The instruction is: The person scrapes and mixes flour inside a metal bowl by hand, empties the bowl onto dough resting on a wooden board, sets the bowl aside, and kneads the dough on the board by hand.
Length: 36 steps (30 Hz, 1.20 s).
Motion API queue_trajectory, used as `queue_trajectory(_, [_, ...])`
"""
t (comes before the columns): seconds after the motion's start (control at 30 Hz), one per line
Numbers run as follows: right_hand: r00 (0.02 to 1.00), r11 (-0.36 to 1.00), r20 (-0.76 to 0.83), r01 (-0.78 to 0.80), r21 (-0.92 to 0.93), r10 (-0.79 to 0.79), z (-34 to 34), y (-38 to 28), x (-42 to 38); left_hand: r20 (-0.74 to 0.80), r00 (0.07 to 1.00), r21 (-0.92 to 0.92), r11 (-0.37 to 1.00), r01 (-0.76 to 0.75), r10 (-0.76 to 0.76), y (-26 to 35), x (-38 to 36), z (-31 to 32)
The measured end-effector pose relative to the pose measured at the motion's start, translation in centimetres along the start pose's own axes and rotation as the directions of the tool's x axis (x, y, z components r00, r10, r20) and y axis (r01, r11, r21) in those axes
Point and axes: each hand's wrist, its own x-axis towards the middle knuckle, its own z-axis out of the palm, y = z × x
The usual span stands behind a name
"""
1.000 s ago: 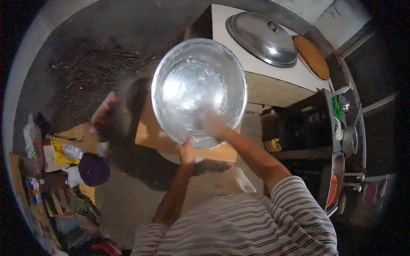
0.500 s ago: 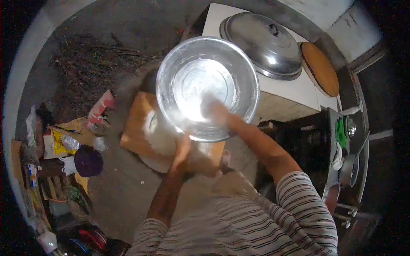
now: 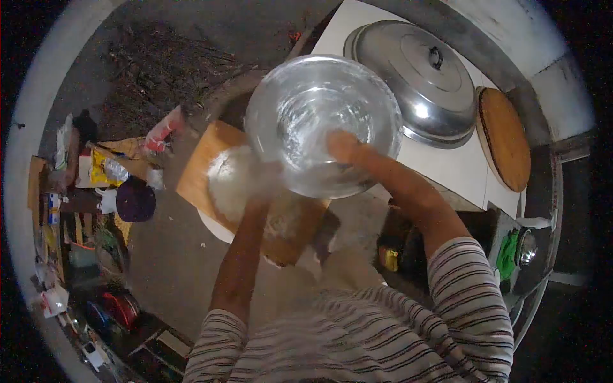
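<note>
A large steel bowl [image 3: 306, 108] is held up and tilted over a wooden board [image 3: 198, 166], its inside smeared with white flour. My left hand [image 3: 260, 191] grips the bowl at its lower left rim; it is blurred. My right hand [image 3: 343, 145] is inside the bowl, pressed against the inner wall near the right side; its fingers are not clear. On the board under the bowl lies a white floury mound [image 3: 231, 182]. The board rests on something round and white, mostly hidden.
A big steel lid [image 3: 415, 76] and a round wooden board [image 3: 504, 137] lie on a white counter [image 3: 460, 169] at the right. Packets, a purple object [image 3: 135, 199] and clutter crowd the floor at the left. Twigs lie at the top left.
The white mound has come into sight on the board below the bowl. My left hand has shifted up to the bowl's lower left rim, and my right hand has moved further into the bowl.
</note>
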Motion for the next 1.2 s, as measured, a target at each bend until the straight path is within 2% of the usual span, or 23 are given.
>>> queue_trajectory(0.03, [0.982, 0.968, 0.139, -0.093, -0.232, 0.127, -0.4, 2.0, 0.5, -0.005, 1.000, -0.012, 1.000, -0.006, 0.006, 0.5, 0.0, 0.9])
queue_trajectory(0.07, [0.983, 0.968, 0.139, -0.083, -0.238, 0.118, 0.4, 1.9, 0.3, -0.065, 0.989, -0.290, 0.945, -0.149, 0.136, 0.6, -0.4, 1.7])
queue_trajectory(0.1, [0.985, 0.988, -0.158, 0.095, 0.122, -0.076, 1.6, 0.8, -0.2, -0.162, 0.959, -0.536, 0.796, -0.283, 0.231, 0.7, -1.0, 2.0])
queue_trajectory(0.13, [0.868, 0.850, -0.473, 0.356, 0.388, -0.147, 2.5, 1.1, -0.8, -0.175, 0.959, -0.557, 0.781, -0.283, 0.222, 1.1, -1.4, 2.8])
queue_trajectory(0.17, [0.874, 0.854, -0.460, 0.355, 0.382, -0.158, 2.0, 1.1, -1.0, -0.275, 0.901, -0.371, 0.827, -0.422, 0.336, 2.3, -2.2, 3.2])
queue_trajectory(0.2, [0.962, 0.902, -0.257, 0.190, 0.388, -0.093, 0.4, 0.5, -0.4, -0.347, 0.818, -0.155, 0.832, -0.533, 0.459, 2.6, -2.3, 3.3])
queue_trajectory(0.27, [0.984, 0.943, 0.159, -0.121, 0.309, 0.075, -3.1, -1.3, 0.7, -0.310, 0.863, -0.142, 0.878, -0.457, 0.399, -1.0, -0.3, 2.5])
queue_trajectory(0.33, [0.998, 0.952, 0.045, -0.057, 0.300, 0.046, -6.7, -0.8, 0.9, -0.273, 0.902, -0.143, 0.913, -0.381, 0.334, -0.5, 0.3, 2.6])
queue_trajectory(0.4, [0.954, 0.652, -0.278, 0.138, 0.745, 0.115, -1.1, -0.3, 1.6, -0.356, 0.860, -0.071, 0.907, -0.416, 0.367, 4.2, -2.7, 3.3])
queue_trajectory(0.43, [0.957, 0.656, -0.272, 0.141, 0.741, 0.101, -1.3, 0.3, 1.8, -0.367, 0.858, -0.081, 0.907, -0.413, 0.358, 4.3, -2.7, 3.2])
queue_trajectory(0.53, [0.972, 0.955, -0.096, 0.229, 0.188, -0.214, -2.5, 0.9, 2.0, -0.350, 0.858, -0.090, 0.899, -0.429, 0.375, 4.2, -2.9, 2.8])
queue_trajectory(0.57, [0.969, 0.952, -0.089, 0.243, 0.185, -0.230, -3.6, 0.7, 2.5, -0.326, 0.896, -0.149, 0.920, -0.364, 0.302, 4.3, -3.0, 2.5])
queue_trajectory(0.63, [0.958, 0.681, 0.172, -0.285, 0.674, 0.230, -5.9, 0.5, 3.7, -0.313, 0.922, -0.207, 0.931, -0.300, 0.228, 4.4, -2.5, 2.5])
queue_trajectory(0.67, [0.961, 0.690, 0.174, -0.277, 0.669, 0.217, -3.2, 0.2, 3.6, -0.319, 0.924, -0.138, 0.955, -0.264, 0.209, 4.1, -2.1, 2.5])
queue_trajectory(0.73, [0.987, 1.000, 0.161, -0.013, 0.022, 0.010, 4.8, -1.0, 2.9, -0.324, 0.928, -0.065, 0.974, -0.216, 0.184, 3.8, -2.0, 2.2])
queue_trajectory(0.8, [0.983, 0.990, 0.120, 0.137, 0.043, -0.142, -2.3, -0.2, 2.9, -0.368, 0.738, 0.229, 0.824, -0.518, 0.566, 3.9, -1.6, 2.4])
queue_trajectory(0.87, [0.951, 0.953, 0.074, 0.296, 0.061, -0.300, -4.3, 0.5, 3.9, -0.368, 0.801, 0.110, 0.878, -0.466, 0.472, 3.7, -2.0, 2.1])
queue_trajectory(0.93, [0.996, 0.896, -0.028, 0.090, 0.434, -0.086, -2.2, 2.8, 5.4, -0.359, 0.854, -0.009, 0.914, -0.406, 0.376, 3.6, -1.8, 2.6])
queue_trajectory(1.0, [0.998, 0.868, -0.043, 0.064, 0.493, -0.050, 3.8, 1.0, 4.2, -0.464, 0.724, 0.355, 0.856, -0.375, 0.510, 3.0, -1.6, 3.2])
queue_trajectory(1.03, [0.998, 0.834, -0.069, 0.043, 0.551, -0.006, 5.6, 0.1, 4.3, -0.469, 0.721, 0.357, 0.856, -0.374, 0.511, 2.9, -1.3, 2.9])
queue_trajectory(1.1, [0.993, 0.821, 0.117, -0.082, 0.565, 0.019, -4.3, -1.5, 4.6, -0.363, 0.870, -0.042, 0.927, -0.374, 0.334, 2.5, -1.2, 2.5])
queue_trajectory(1.17, [0.978, 0.819, 0.205, -0.140, 0.556, 0.028, -7.7, -0.4, 5.4, -0.374, 0.874, -0.025, 0.939, -0.343, 0.309, 2.7, -1.0, 2.4])
queue_trajectory(1.2, [0.987, 0.905, -0.159, 0.082, 0.417, -0.016, -4.3, 3.4, 5.8, -0.377, 0.884, -0.009, 0.953, -0.301, 0.276, 2.8, -1.0, 2.5])
